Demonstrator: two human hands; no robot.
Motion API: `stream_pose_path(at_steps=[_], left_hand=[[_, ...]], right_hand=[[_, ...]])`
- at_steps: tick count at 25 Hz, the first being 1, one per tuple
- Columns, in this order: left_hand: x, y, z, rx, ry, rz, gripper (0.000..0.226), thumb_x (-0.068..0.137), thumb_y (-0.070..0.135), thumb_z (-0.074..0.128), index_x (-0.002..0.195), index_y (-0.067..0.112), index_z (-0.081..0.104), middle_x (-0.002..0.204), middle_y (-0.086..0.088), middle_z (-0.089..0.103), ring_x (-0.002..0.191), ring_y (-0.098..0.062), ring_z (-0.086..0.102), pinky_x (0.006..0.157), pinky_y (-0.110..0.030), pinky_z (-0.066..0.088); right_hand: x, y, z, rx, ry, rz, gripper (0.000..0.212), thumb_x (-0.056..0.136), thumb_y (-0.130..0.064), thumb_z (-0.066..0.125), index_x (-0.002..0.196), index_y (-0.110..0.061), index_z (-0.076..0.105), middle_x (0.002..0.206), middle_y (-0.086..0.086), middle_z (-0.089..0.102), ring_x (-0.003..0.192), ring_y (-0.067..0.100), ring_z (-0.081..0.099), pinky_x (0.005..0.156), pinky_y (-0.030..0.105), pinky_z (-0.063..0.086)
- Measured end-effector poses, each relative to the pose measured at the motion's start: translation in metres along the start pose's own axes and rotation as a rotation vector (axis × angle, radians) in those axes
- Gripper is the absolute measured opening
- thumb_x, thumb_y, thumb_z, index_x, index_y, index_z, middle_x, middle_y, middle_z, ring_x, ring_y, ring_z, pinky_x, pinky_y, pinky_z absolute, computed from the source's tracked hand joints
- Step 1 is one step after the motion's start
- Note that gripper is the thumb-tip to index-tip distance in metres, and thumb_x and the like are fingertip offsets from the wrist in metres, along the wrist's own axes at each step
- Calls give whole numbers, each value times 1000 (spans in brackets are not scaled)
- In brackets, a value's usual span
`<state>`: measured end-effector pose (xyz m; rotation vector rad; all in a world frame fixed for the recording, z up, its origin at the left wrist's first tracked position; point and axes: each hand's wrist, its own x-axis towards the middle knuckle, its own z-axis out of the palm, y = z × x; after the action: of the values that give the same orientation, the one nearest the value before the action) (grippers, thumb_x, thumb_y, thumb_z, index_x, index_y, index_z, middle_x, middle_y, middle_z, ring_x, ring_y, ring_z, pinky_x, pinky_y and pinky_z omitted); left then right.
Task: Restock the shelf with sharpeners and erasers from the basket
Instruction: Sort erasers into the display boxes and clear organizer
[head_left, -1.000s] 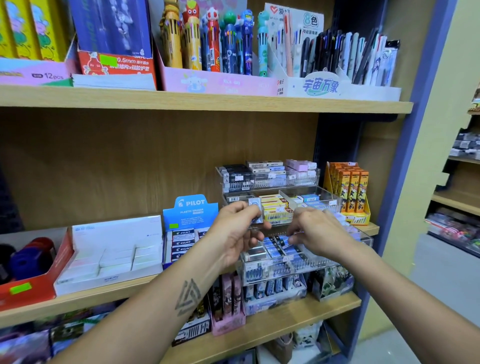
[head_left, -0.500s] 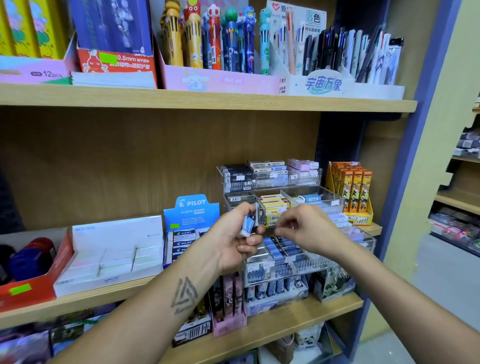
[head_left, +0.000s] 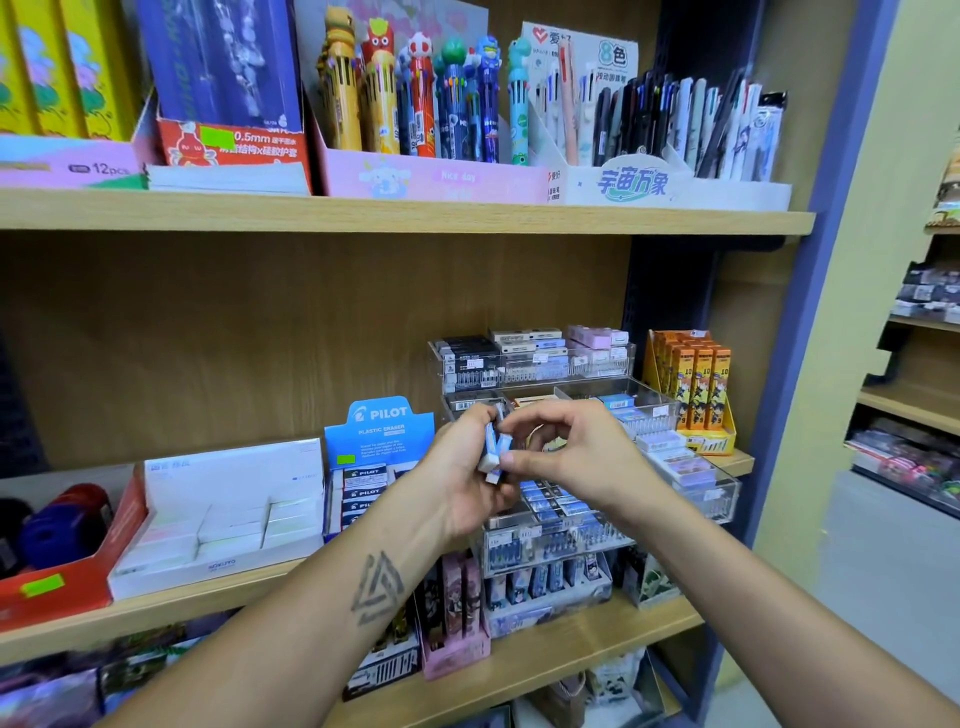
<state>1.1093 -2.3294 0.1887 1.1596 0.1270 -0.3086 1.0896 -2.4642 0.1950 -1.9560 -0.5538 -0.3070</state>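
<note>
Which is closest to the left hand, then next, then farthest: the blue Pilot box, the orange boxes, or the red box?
1. Pilot box, just left of the left hand.
2. Orange boxes, off to the right.
3. Red box, far left.

A few small erasers (head_left: 493, 451) in blue-and-white sleeves sat bunched just right of the frame's centre, standing roughly on end with white ends showing at the bottom. They were pinched between the left hand (head_left: 462, 478) and the right hand (head_left: 566, 457), whose fingertips met on them. Directly below and to the right, a clear tiered acrylic rack (head_left: 717, 499) on the wooden shelf (head_left: 519, 670) held rows of similar blue-sleeved erasers lying flat in its compartments.
</note>
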Motion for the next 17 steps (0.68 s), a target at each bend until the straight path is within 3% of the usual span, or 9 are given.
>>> stream_pose_path(at_steps=[5, 7, 9, 11, 13, 15, 17], left_hand=[[0, 2, 9, -124, -11, 11, 28, 101, 31, 39, 107, 15, 60, 89, -11, 67, 59, -20, 62, 56, -27, 54], [0, 3, 11, -132, -11, 7, 30, 102, 32, 38, 106, 12, 60, 84, -12, 65, 63, -23, 62, 58, -35, 59], [0, 5, 10, -114, 48, 17, 29, 103, 32, 43, 100, 9, 60, 74, -12, 55, 60, -25, 58, 52, -35, 58], [-4, 6, 8, -23, 107, 33, 25, 103, 31, 49, 98, 8, 56, 71, -10, 48, 50, -18, 48, 37, -19, 42], [-5, 6, 5, 76, 96, 40, 22, 100, 31, 56, 99, 10, 52, 68, -7, 45, 40, -10, 36, 31, -12, 21], [-8, 5, 5, 156, 61, 36, 29, 95, 40, 62, 99, 13, 51, 67, -5, 46, 37, -8, 31, 32, -11, 15], [-10, 4, 3, 161, 17, 1, 32, 95, 46, 54, 92, 15, 50, 66, -4, 47, 40, -9, 30, 35, -12, 14]], right_hand=[[-6, 2, -3, 107, 11, -37, 22, 76, 3, 79, 88, -16, 77, 86, 1, 75, 81, 14, 67, 79, 33, 56], [-7, 0, -10, 252, 77, -33, 23, 76, 5, 79, 91, -12, 77, 90, 8, 75, 84, 20, 70, 80, 34, 57], [-3, 2, -28, 293, 154, 5, 23, 77, 4, 78, 96, -9, 77, 90, 9, 76, 83, 16, 71, 75, 25, 57], [2, 13, -47, -147, 57, 27, 29, 79, -1, 79, 104, -14, 76, 89, 1, 75, 83, 10, 70, 74, 23, 56], [7, 27, -51, -641, -176, 39, 35, 79, -5, 80, 110, -20, 74, 91, -6, 72, 84, 8, 67, 80, 26, 56], [8, 37, -46, -846, -327, 48, 35, 80, -7, 80, 108, -25, 73, 92, -10, 70, 85, 7, 65, 80, 27, 55], [8, 39, -41, -932, -361, 33, 32, 81, -6, 78, 103, -29, 72, 89, -13, 69, 87, 8, 65, 79, 30, 55]])
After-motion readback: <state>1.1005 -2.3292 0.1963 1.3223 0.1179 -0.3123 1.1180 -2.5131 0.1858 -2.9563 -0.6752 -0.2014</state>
